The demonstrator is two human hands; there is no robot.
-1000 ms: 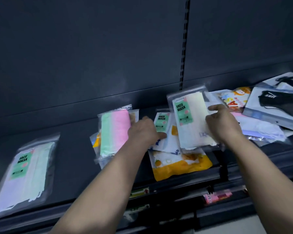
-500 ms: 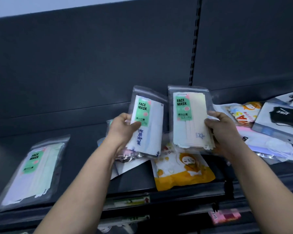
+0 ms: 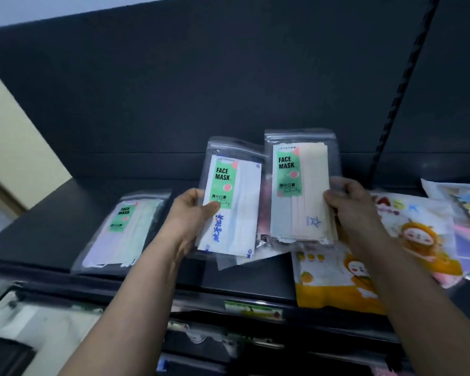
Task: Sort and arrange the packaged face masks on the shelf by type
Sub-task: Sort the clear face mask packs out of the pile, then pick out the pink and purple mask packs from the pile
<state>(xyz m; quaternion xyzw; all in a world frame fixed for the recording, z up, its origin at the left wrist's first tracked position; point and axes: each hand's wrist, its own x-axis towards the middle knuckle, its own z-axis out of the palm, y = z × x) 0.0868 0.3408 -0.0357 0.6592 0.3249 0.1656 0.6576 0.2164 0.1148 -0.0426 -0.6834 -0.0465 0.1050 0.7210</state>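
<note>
At the far left of the dark shelf (image 3: pixel 52 234) lies a clear pack of pale masks (image 3: pixel 121 230) with a green label, blurred so its small print cannot be read. Next, the left hand (image 3: pixel 189 215) grips a white mask pack (image 3: pixel 232 202) by its left edge, thumb over the front, holding it upright above the shelf. Beside it, the right hand (image 3: pixel 356 210) holds a cream mask pack (image 3: pixel 300 188) by its right edge; the fingers behind are hidden. Below lies a yellow cartoon pack (image 3: pixel 334 280), partly covered by the right forearm. Further right, a cartoon-printed pack (image 3: pixel 418 229) and other colourful packs (image 3: pixel 467 210) are cut off by the frame edge.
</note>
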